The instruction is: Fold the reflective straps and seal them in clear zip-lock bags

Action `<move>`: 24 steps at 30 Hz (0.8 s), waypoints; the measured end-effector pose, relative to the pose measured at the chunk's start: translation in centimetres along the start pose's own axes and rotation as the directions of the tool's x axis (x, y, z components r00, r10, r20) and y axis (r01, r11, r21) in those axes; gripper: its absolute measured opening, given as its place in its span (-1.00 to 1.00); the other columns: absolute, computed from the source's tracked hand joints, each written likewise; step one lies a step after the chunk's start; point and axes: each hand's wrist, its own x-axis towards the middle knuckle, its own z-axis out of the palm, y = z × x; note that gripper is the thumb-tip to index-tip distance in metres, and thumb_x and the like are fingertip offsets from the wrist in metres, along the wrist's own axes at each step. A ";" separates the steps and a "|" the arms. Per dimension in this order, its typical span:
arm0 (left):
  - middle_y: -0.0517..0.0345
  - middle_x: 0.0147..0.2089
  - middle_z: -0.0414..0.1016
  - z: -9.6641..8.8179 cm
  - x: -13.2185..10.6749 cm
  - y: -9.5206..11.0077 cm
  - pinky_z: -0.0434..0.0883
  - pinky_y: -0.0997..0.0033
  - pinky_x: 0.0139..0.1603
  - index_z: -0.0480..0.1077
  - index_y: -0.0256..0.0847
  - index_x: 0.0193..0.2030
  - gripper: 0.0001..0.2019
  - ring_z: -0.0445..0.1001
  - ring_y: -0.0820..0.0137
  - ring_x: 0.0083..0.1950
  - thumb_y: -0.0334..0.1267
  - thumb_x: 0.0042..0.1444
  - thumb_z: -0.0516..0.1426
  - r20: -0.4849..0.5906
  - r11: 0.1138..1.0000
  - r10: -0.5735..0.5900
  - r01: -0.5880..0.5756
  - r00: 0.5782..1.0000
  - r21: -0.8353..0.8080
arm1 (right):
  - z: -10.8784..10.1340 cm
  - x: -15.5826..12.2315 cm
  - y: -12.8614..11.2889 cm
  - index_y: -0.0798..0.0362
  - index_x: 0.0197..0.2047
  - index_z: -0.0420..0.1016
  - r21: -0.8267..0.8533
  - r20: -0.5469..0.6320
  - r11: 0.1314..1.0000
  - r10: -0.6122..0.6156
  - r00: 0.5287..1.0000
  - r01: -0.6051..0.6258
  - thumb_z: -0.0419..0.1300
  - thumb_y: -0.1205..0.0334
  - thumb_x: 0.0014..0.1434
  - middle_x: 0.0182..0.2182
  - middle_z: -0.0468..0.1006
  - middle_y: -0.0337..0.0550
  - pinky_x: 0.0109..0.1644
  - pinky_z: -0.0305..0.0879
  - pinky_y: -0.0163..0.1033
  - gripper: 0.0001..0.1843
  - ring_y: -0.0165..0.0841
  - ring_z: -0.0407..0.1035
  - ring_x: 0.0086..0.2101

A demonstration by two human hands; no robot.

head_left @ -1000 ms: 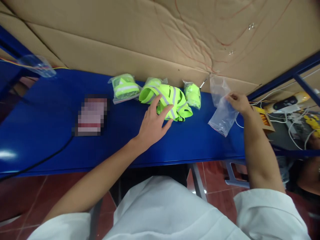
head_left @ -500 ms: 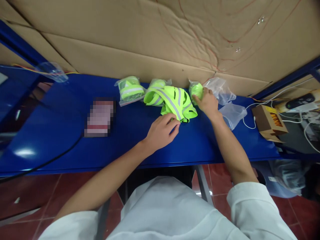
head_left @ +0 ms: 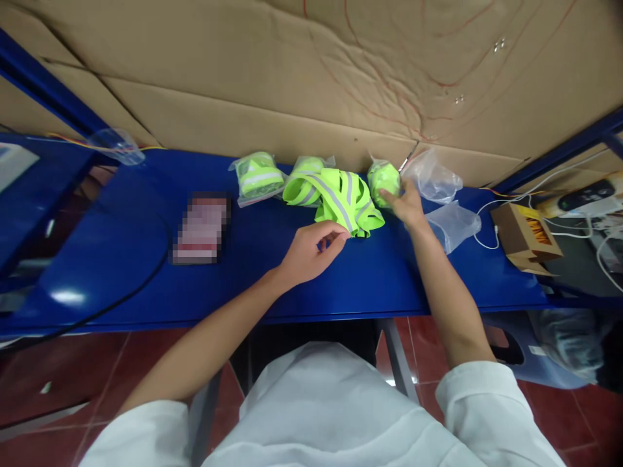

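A loose heap of neon yellow-green reflective straps (head_left: 348,198) with silver stripes lies on the blue table. My left hand (head_left: 314,250) is at its front edge, thumb and forefinger pinched together. Whether a strap end is between those fingertips is too small to tell. My right hand (head_left: 407,202) is closed around the right side of a bagged roll of reflective strap (head_left: 383,178), its thumb across the front. Two more such rolls in clear bags stand along the back: one bagged roll (head_left: 259,176) at the left, another bagged roll (head_left: 310,163) partly hidden behind the heap.
Clear plastic bags (head_left: 450,224) lie right of my right hand. Farther right are an opened cardboard box (head_left: 523,233) and white cables. A pixelated flat item (head_left: 202,228) and a black cable (head_left: 121,297) are at the left, a clear cup (head_left: 117,146) behind. Cardboard (head_left: 243,110) walls the back.
My left hand's fingers have drawn into a tighter pinch. The right hand has shifted slightly down on the bagged roll, which shows more of its front. My view has shifted slightly.
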 end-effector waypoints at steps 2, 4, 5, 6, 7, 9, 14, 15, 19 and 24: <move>0.13 -0.32 0.63 -0.8 0.4 0.2 0.43 0.51 -0.32 0.61 -0.24 -0.16 -0.78 0.54 0.48 -0.35 -0.13 0.37 0.23 0.090 0.986 -0.074 0.086 0.993 -0.140 | 0.1 -0.4 -0.4 0.24 0.41 0.16 0.085 -0.039 0.996 -0.014 0.999 0.017 -0.02 -0.08 0.47 0.25 0.49 0.34 0.18 0.53 -0.03 -0.33 -0.14 0.54 0.15; 0.08 -0.29 0.64 -2.0 1.3 0.6 0.48 0.49 -0.35 0.60 -0.25 -0.11 -0.70 0.56 0.46 -0.36 -0.02 0.39 0.22 0.206 0.932 -0.124 0.185 0.971 -0.313 | -0.6 -1.7 -1.4 0.16 0.49 0.01 0.158 -0.154 0.983 -0.071 0.986 0.096 -0.11 -0.10 0.49 0.36 0.36 0.30 0.27 0.49 -0.02 -0.31 -0.19 0.44 0.27; 0.04 -0.25 0.64 -2.7 1.9 0.8 0.50 0.47 -0.38 0.60 -0.24 -0.07 -0.65 0.57 0.44 -0.35 0.04 0.38 0.23 0.248 0.896 -0.118 0.211 0.962 -0.391 | -1.1 -2.5 -2.0 0.11 0.52 -0.04 0.179 -0.244 0.968 -0.132 0.961 0.178 -0.09 -0.13 0.48 0.41 0.30 0.28 0.33 0.45 0.04 -0.28 -0.17 0.37 0.34; 0.02 -0.20 0.65 -3.4 2.4 0.9 0.53 0.45 -0.39 0.59 -0.24 -0.03 -0.60 0.58 0.42 -0.34 0.11 0.35 0.24 0.263 0.863 -0.102 0.217 0.959 -0.456 | -1.7 -3.5 -2.7 0.07 0.53 -0.06 0.163 -0.334 0.950 -0.201 0.921 0.267 -0.06 -0.17 0.46 0.43 0.25 0.26 0.39 0.39 0.12 -0.25 -0.14 0.29 0.40; 0.00 -0.16 0.65 -3.9 2.9 0.9 0.55 0.42 -0.39 0.59 -0.22 0.01 -0.56 0.59 0.39 -0.31 0.16 0.31 0.26 0.248 0.837 -0.086 0.205 0.965 -0.508 | -2.1 -4.5 -3.3 0.04 0.54 -0.04 0.114 -0.382 0.932 -0.280 0.881 0.346 -0.02 -0.17 0.45 0.46 0.22 0.23 0.44 0.32 0.19 -0.24 -0.09 0.20 0.45; 0.01 -0.12 0.64 -4.7 3.6 0.7 0.59 0.39 -0.37 0.58 -0.18 0.03 -0.53 0.60 0.37 -0.27 0.17 0.22 0.34 0.145 0.806 -0.063 0.136 0.987 -0.575 | -2.7 -6.3 -4.4 -0.06 0.52 0.05 -0.004 -0.341 0.875 -0.456 0.822 0.484 0.04 -0.06 0.44 0.46 0.26 0.15 0.53 0.17 0.30 -0.32 -0.04 0.13 0.49; 0.19 -0.28 0.58 -5.0 3.2 -0.7 0.55 0.49 -0.46 0.54 -0.18 -0.14 -0.77 0.55 0.48 -0.42 -0.18 0.17 0.43 -0.004 0.825 -0.112 0.091 0.994 -0.558 | -2.4 -8.3 -5.6 -0.31 0.48 0.14 -0.061 -0.156 0.744 -0.665 0.730 0.665 0.05 0.29 0.39 0.42 0.38 -0.17 0.60 -0.02 0.34 -0.35 -0.11 0.07 0.52; 0.19 -0.30 0.58 -4.9 3.1 -0.8 0.54 0.51 -0.47 0.53 -0.19 -0.14 -0.78 0.56 0.47 -0.42 -0.21 0.18 0.43 0.010 0.823 -0.155 0.134 0.988 -0.553 | -2.3 -8.3 -5.6 -0.33 0.48 0.13 -0.056 -0.163 0.745 -0.664 0.730 0.665 0.04 0.33 0.38 0.42 0.38 -0.19 0.60 -0.01 0.33 -0.33 -0.12 0.07 0.52; 0.14 -0.31 0.61 -4.9 2.7 -0.5 0.60 0.50 -0.35 0.56 -0.27 -0.19 -0.78 0.60 0.46 -0.35 -0.17 0.19 0.42 0.112 0.773 -0.291 0.303 0.950 -0.557 | -2.6 -8.3 -5.8 -0.30 0.42 0.21 -0.032 -0.249 0.722 -0.675 0.694 0.691 0.09 0.32 0.32 0.35 0.45 -0.14 0.55 0.09 0.38 -0.35 -0.07 0.20 0.46; 0.13 -0.41 0.59 -4.0 1.7 0.1 0.57 0.47 -0.37 0.55 -0.30 -0.30 -0.70 0.55 0.46 -0.43 -0.12 0.11 0.47 0.273 0.669 -0.250 0.369 0.929 -0.645 | -3.3 -10.5 -7.2 -0.25 0.01 0.47 -0.014 -0.455 0.693 -0.647 0.613 0.721 0.18 -0.02 0.17 -0.11 0.66 -0.13 0.20 0.40 0.32 -0.67 -0.01 0.60 -0.02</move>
